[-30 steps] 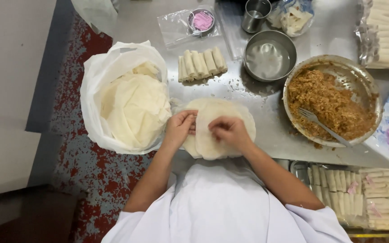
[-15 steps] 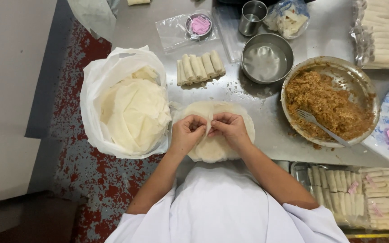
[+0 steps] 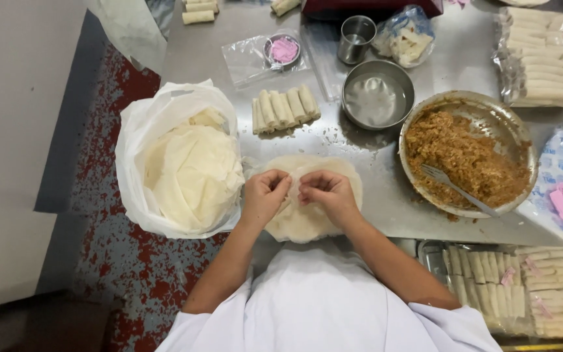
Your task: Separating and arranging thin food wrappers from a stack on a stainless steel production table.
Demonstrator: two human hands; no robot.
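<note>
2 hands (image 3: 298, 195) pinch the round wrapper (image 3: 307, 218) on the table (image 3: 386, 195).

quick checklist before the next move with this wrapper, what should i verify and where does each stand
1. Both hands on the wrapper: ok. The left hand and right hand pinch the round wrapper near its middle.
2. Wrapper lying on the table: ok, though its near edge reaches the table's edge.
3. Only a single sheet pinched: cannot tell.
4. Filling within reach: ok. The bowl of brown filling sits to the right, with a fork in it.
5. Spare wrappers at hand: ok, a stack in the white bag on the left.
6. Liquid in the small steel bowl: cannot tell.
</note>
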